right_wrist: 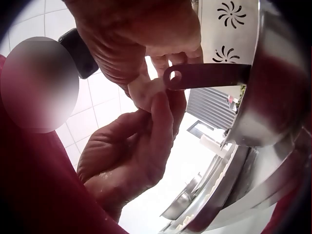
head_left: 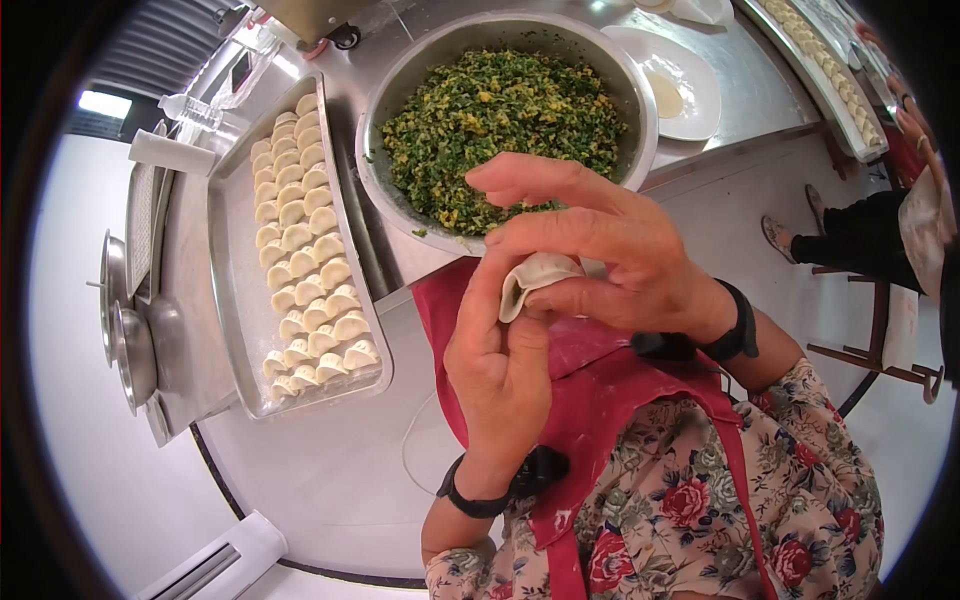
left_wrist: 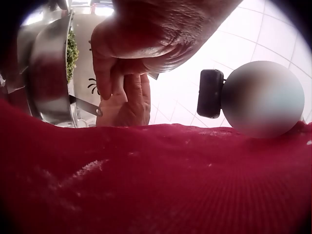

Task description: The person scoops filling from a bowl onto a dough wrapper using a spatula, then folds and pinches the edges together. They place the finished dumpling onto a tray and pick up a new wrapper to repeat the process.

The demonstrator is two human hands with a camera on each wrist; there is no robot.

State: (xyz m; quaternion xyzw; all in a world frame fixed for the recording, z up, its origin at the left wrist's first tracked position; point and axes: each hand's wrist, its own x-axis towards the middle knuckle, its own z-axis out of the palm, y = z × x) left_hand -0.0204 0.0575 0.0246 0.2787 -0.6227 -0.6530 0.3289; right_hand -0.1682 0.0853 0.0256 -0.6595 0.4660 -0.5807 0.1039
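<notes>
Both hands pinch one soft white dumpling (head_left: pixel 550 270): the left hand (head_left: pixel 497 385) has it from below, and the right hand (head_left: pixel 640 255) has its thumb and fingers on it. It is up in the air by the near side of the big bowl (head_left: pixel 641 110) of chopped green filling (head_left: pixel 500 125). It looks like the edge is being squeezed shut. The next pinch seems to need a soft, firm press along the edge, so no filling pops out. To the left, finished dumplings (head_left: pixel 298 236) sit in rows on a tray (head_left: pixel 240 310).
</notes>
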